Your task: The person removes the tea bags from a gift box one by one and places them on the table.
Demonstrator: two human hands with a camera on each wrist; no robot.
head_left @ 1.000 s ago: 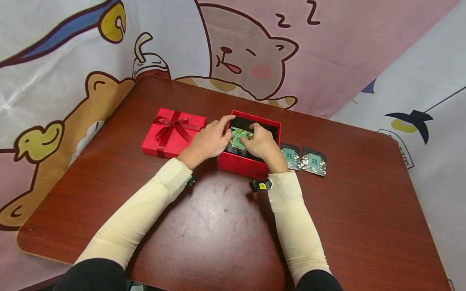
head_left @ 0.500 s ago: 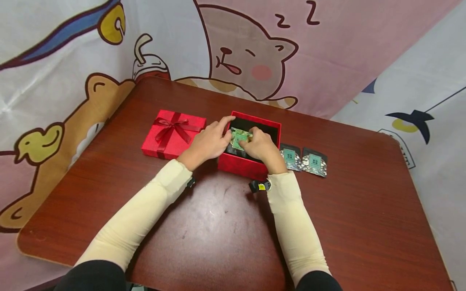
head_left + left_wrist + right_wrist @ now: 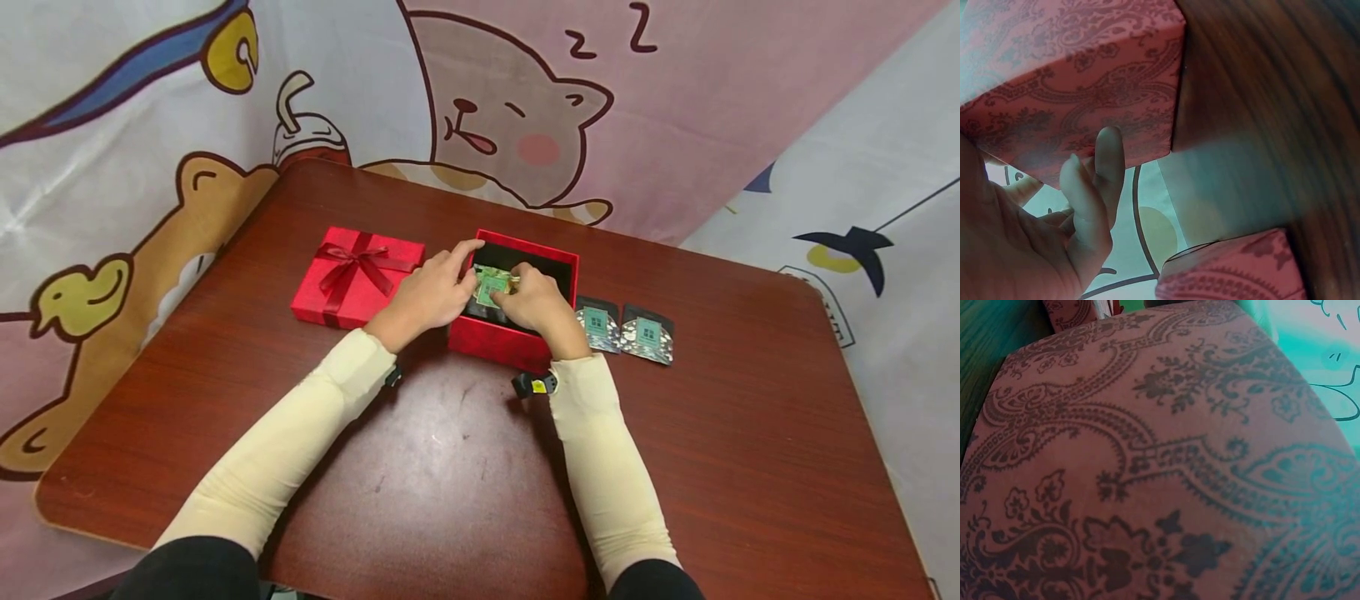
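Observation:
The red gift box [image 3: 498, 346], lidless with a black inside, stands mid-table. My left hand [image 3: 433, 292] holds its left wall at the rim, thumb on the inner side; in the left wrist view several bent fingers [image 3: 1110, 156] lie by the patterned outer wall. Inside the box my right hand [image 3: 536, 296] pinches a dark sachet with a green label [image 3: 491, 287], thumb on the label. Its other fingers are mostly hidden. The right wrist view shows only the outer wall of the box [image 3: 1147, 456], without the hand.
The red box lid [image 3: 356, 275] with a ribbon bow lies left of the box. Two similar sachets, a nearer one [image 3: 597, 325] and an outer one [image 3: 647, 333], lie flat on its right. A printed cloth [image 3: 517, 100] hangs behind the brown table [image 3: 750, 400].
My right hand has shifted very slightly left and down within the box, and the sachet shifts a little with it. My left hand stays at the wall.

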